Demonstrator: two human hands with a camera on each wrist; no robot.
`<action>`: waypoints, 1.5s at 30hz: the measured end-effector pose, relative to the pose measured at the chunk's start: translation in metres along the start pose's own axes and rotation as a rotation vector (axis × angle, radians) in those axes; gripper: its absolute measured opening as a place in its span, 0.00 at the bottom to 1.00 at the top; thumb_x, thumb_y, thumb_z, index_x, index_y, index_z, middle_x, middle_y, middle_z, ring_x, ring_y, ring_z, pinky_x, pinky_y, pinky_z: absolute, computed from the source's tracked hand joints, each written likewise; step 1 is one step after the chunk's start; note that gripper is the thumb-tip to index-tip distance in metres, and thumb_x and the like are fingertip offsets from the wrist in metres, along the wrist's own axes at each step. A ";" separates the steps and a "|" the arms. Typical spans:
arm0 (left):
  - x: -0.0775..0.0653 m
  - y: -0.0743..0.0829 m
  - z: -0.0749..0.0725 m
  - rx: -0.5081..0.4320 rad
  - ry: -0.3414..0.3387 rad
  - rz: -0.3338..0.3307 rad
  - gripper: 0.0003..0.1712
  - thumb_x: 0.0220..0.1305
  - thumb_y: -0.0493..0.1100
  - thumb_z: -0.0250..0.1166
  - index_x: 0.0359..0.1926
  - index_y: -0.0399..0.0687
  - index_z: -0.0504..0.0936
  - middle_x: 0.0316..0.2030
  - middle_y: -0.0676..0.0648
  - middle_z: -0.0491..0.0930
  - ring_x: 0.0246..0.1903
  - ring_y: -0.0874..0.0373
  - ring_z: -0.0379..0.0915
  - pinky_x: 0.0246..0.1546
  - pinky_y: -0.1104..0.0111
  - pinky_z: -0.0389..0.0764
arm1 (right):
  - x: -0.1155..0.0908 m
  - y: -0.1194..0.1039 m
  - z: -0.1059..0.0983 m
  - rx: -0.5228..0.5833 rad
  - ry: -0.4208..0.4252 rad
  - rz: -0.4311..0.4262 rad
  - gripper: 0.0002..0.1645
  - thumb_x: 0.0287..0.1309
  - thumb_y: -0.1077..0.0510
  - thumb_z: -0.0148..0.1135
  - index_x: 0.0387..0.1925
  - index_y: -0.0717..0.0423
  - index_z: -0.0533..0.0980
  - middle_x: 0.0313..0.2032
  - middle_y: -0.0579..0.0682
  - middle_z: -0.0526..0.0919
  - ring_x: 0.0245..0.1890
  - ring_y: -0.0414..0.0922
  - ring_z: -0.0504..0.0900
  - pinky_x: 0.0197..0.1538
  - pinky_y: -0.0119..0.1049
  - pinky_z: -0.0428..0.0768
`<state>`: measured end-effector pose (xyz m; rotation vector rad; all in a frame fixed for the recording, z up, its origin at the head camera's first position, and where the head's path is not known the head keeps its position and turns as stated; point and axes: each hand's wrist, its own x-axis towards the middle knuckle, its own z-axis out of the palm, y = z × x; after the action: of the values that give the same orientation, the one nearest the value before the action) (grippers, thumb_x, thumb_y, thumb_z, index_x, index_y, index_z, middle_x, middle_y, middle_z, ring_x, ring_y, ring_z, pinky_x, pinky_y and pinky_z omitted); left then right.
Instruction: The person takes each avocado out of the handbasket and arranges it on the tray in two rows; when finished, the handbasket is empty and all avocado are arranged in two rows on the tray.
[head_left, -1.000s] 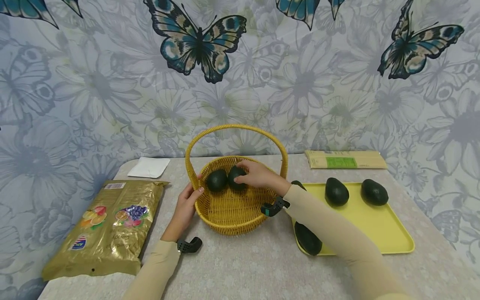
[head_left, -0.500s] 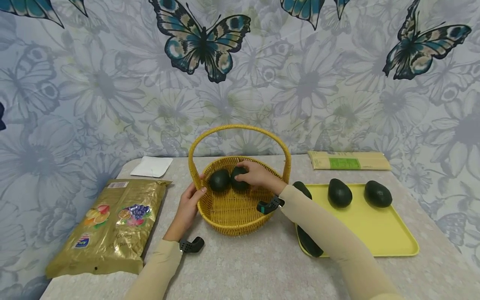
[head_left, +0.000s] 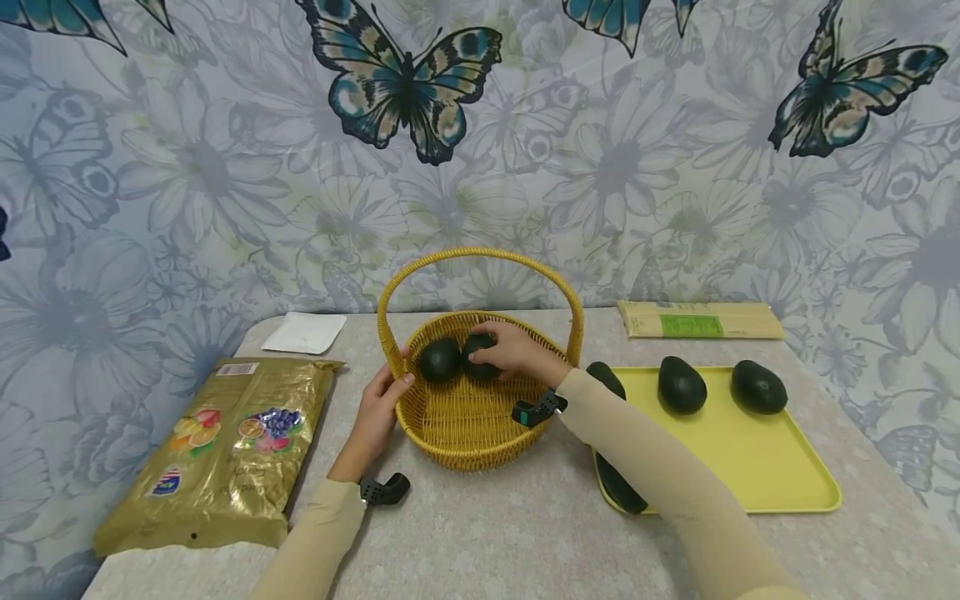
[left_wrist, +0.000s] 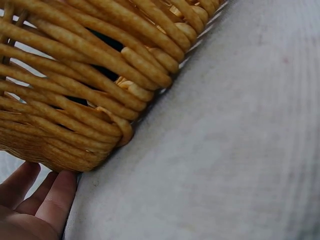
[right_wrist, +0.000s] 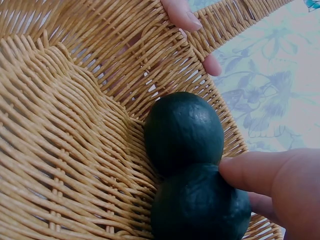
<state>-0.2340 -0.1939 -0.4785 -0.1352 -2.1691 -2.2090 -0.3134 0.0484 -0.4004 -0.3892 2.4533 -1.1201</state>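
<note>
A yellow wicker basket [head_left: 468, 425] with a tall arched handle stands mid-table. My left hand [head_left: 378, 404] grips its left rim near the handle's foot, thumb on the rim and fingers along the outside. Inside, against the back left wall, two dark green avocados lie side by side. The left avocado [head_left: 439, 360] is untouched by the left hand. On the right avocado [right_wrist: 200, 207], the thumb and fingers of my right hand [head_left: 513, 350] curl round its top and side. Both avocados touch each other in the right wrist view.
Right of the basket lies a yellow tray [head_left: 757, 467] with several avocados, some partly behind the right sleeve. A gold candy bag [head_left: 225, 450] lies at left. Behind are a white packet [head_left: 303, 333] and a long pale package [head_left: 701, 320] with a green label.
The whole view has shifted slightly. Both hands keep their places at the basket, the right still on the same avocado.
</note>
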 end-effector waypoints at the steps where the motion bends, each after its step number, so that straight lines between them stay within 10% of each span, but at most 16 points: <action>1: 0.000 0.000 0.000 0.000 0.000 0.001 0.30 0.78 0.40 0.53 0.78 0.49 0.61 0.79 0.44 0.58 0.76 0.50 0.55 0.56 0.86 0.70 | 0.000 0.000 0.000 0.005 -0.001 -0.001 0.36 0.68 0.51 0.65 0.74 0.46 0.67 0.72 0.59 0.67 0.35 0.49 0.84 0.39 0.43 0.87; 26: 0.001 0.002 0.000 -0.015 -0.012 0.000 0.30 0.79 0.41 0.52 0.78 0.49 0.62 0.79 0.43 0.57 0.76 0.49 0.55 0.56 0.84 0.71 | -0.004 -0.005 -0.010 0.024 0.014 -0.018 0.34 0.67 0.52 0.66 0.72 0.46 0.70 0.74 0.65 0.64 0.34 0.50 0.87 0.37 0.44 0.87; 36: 0.004 0.002 -0.001 -0.007 -0.007 -0.006 0.30 0.79 0.43 0.53 0.78 0.49 0.62 0.78 0.44 0.58 0.76 0.49 0.55 0.56 0.84 0.71 | -0.040 -0.019 -0.024 -0.026 -0.024 -0.066 0.34 0.64 0.53 0.69 0.71 0.44 0.71 0.74 0.63 0.65 0.66 0.58 0.77 0.42 0.50 0.87; 45: 0.003 0.001 -0.001 0.000 -0.002 -0.002 0.30 0.79 0.43 0.53 0.78 0.49 0.62 0.78 0.43 0.58 0.73 0.54 0.58 0.56 0.83 0.72 | -0.085 -0.017 -0.040 -0.025 -0.087 -0.109 0.32 0.64 0.54 0.68 0.69 0.44 0.72 0.72 0.62 0.68 0.52 0.54 0.84 0.40 0.46 0.87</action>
<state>-0.2373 -0.1945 -0.4773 -0.1354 -2.1718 -2.2113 -0.2567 0.0991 -0.3420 -0.5736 2.3972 -1.0925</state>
